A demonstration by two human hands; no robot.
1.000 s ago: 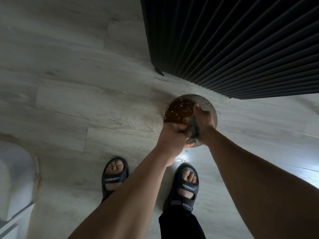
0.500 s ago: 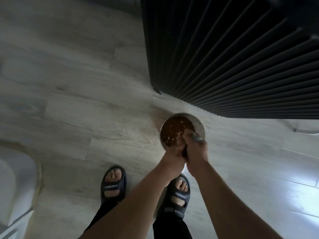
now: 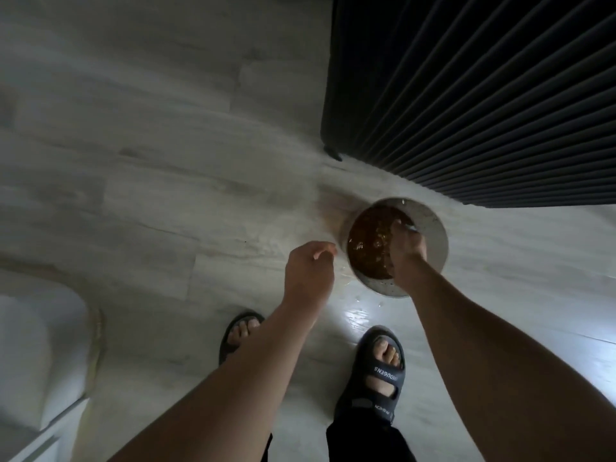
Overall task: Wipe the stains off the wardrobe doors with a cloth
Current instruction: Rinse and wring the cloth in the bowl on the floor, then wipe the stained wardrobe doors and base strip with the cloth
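Wardrobe doors [image 3: 483, 95] are up at the top right, dark and ribbed, and neither hand is on them, so no actual wiping is going on at this point. I can't make out any stains on them from this angle (way too dark), so I can't say how much of them is clean.

What's on is the rinse bit. The right hand [image 3: 405, 251] is down in the bowl [image 3: 435, 241], which sits on the floor [image 3: 166, 161] just in front of the wardrobe. Its fingers are curled into the brown water [image 3: 366, 241] on a grey scrap I take to be the cloth [image 3: 409, 227]. The left hand [image 3: 308, 271] hangs just left of the bowl, not touching it, fingers loosely curled with nothing in them. So the hands are apart.

Water that murky suggests a good bit of dirt is already off, but that's my guess. There are splashes [image 3: 360, 316] on the floor by the bowl too.

Left to do, as I read it: wring the cloth out, stand up, go at the doors.
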